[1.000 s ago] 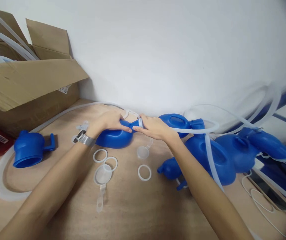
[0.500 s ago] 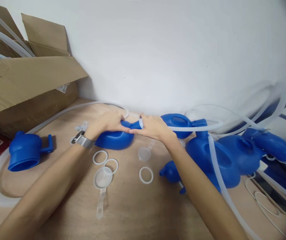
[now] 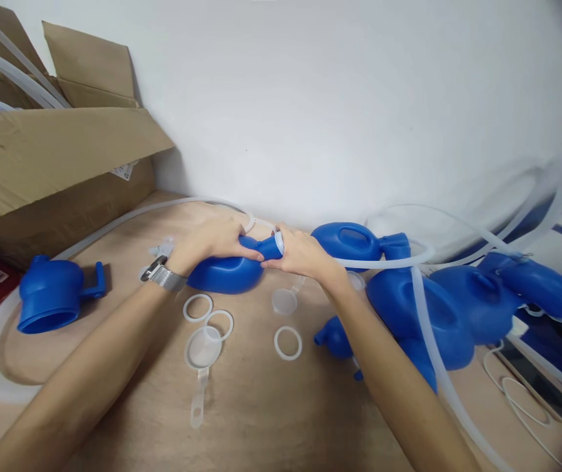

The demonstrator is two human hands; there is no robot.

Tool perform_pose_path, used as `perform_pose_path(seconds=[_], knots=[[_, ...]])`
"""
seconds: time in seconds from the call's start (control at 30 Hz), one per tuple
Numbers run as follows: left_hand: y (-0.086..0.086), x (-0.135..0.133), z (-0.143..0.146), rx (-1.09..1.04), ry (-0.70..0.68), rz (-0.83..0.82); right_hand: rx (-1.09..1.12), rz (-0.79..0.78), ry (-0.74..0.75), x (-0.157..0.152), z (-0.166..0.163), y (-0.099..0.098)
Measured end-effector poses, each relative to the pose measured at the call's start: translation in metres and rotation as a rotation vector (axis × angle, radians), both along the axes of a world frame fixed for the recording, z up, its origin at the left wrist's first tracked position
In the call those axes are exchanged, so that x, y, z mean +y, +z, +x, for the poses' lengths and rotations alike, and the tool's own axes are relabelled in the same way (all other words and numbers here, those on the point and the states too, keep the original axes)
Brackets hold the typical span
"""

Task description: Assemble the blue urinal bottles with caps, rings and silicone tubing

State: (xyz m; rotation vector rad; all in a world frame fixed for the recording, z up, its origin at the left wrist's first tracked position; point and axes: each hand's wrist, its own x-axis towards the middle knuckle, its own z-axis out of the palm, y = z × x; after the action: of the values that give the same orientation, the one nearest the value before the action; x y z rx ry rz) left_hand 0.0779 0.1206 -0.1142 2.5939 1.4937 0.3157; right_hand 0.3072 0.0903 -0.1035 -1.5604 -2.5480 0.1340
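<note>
A blue plastic bottle [image 3: 226,275] lies on the wooden table, its neck [image 3: 272,246] pointing right. My left hand [image 3: 219,237] is closed over the bottle near the base of the neck, with the thumb along the front. At the mouth of the neck, my right hand [image 3: 300,252] grips the end, where a white ring or cap edge [image 3: 279,241] shows; the palm hides the rest of it. In front of the bottle lie white rings [image 3: 197,307] and a clear round lid with a strap [image 3: 203,349]. Another clear lid [image 3: 284,301] and a ring [image 3: 287,343] lie below my right hand.
Several blue bottles [image 3: 418,314] with white hoses [image 3: 431,328] crowd the right side. A blue spouted piece with a handle [image 3: 50,292] stands at left, beside a hose and an open cardboard box [image 3: 65,151]. A phone [image 3: 536,380] with a cable lies at far right.
My right hand has shifted slightly on the neck, so more of the flared blue mouth and its white edge shows. The left hand keeps its hold.
</note>
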Motion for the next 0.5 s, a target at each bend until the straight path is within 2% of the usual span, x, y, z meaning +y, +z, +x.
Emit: perform_pose_path(seconds=[0.1,0.37,0.5], knots=[[-0.0009,-0.0002,-0.0005,0.008,-0.005,0.010,0.018,0.022,0.005,-0.0004,0.0012,-0.0046],[-0.0029,-0.0009,-0.0004,0.021,0.009,0.049,-0.070,0.037,-0.037,-0.0063,-0.0022,0.0044],[-0.0031,0.0004,-0.0001,0.058,0.013,0.052,-0.030,0.035,-0.022,-0.0058,-0.0004,0.0000]])
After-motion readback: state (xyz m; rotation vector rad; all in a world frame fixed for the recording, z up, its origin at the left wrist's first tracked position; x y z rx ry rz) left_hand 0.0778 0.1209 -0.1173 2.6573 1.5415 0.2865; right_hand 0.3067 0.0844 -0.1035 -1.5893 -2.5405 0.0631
